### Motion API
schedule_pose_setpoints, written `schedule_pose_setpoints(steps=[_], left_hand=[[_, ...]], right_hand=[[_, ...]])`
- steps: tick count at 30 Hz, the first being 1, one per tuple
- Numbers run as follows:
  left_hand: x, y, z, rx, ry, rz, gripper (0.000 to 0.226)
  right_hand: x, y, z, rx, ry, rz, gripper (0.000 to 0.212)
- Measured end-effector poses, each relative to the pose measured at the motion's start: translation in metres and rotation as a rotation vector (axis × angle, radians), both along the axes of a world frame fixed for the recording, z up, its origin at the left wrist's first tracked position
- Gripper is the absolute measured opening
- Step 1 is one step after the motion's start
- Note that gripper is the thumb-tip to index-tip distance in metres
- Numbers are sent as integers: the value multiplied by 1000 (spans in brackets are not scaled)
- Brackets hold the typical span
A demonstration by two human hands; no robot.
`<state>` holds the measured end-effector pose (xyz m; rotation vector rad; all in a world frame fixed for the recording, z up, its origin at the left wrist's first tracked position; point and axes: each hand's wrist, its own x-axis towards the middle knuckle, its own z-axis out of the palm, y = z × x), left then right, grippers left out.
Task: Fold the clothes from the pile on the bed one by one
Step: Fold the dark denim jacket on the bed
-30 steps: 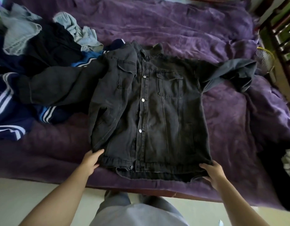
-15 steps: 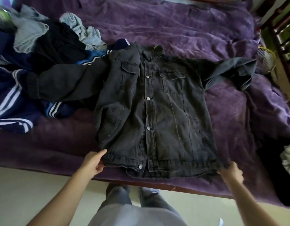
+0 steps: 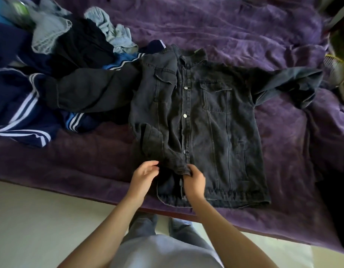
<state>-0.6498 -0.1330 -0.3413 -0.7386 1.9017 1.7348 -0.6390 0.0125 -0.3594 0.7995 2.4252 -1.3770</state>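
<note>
A black denim jacket (image 3: 211, 120) lies face up on the purple bedspread (image 3: 235, 29), sleeves spread left and right, its hem at the bed's near edge. My right hand (image 3: 194, 179) pinches the lower front placket near the hem, where the left front panel is bunched up. My left hand (image 3: 143, 176) hovers just left of it, fingers loosely curled and apart, holding nothing. The pile of clothes (image 3: 57, 60) sits at the back left, with navy striped garments, a black item and pale blue pieces; the jacket's left sleeve rests on it.
The bed's near edge (image 3: 90, 196) runs across the lower frame, with pale floor (image 3: 41, 229) below. My legs and light shirt (image 3: 163, 250) stand against the bed. A yellow-rimmed object (image 3: 335, 64) and shelving sit at the far right.
Both hands left the hem's outer corners and came together at the lower front opening. The right hand now grips the placket and the left panel's bottom is rumpled upward.
</note>
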Motion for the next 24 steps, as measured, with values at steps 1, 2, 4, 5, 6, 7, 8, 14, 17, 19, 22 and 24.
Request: schedule_pose_setpoints(steps=[1,2,4,5,6,7,8,14,17,19,22,24], left_hand=[[3,-8,-10,-53,-33,-83,34],[7,-14,-22,-108,-75,-188,46],[13,-16,-43,-235,-118,-428,74],[13,-13,-50,-323,-112,-527,87],[10,-6,-55,-434,-98,-589,97],[6,3,-57,-562,-83,-614,105],[2,12,-57,-692,-65,-604,109],[-32,33,-50,-969,-158,-373,104],[-34,17,-52,-989,-173,-336,88],[-29,-6,-55,-946,-223,-171,76],[-22,-52,-60,-857,-349,95,70],[-17,-67,-60,-820,-289,74,55]], right_hand=[[-4,8,3,-22,-5,-10,27],[-8,15,7,-27,-5,14,25],[-17,22,18,-37,6,80,19],[-21,22,23,-47,12,118,16],[-24,21,27,-53,13,162,14],[-28,20,31,-50,6,212,12],[-31,17,37,-37,-9,258,9],[-44,12,59,71,-2,354,25],[-49,13,62,39,-20,266,32],[-52,18,63,-70,-27,102,38],[-58,26,65,-214,-89,-77,35],[-61,24,66,-293,-122,-119,30]])
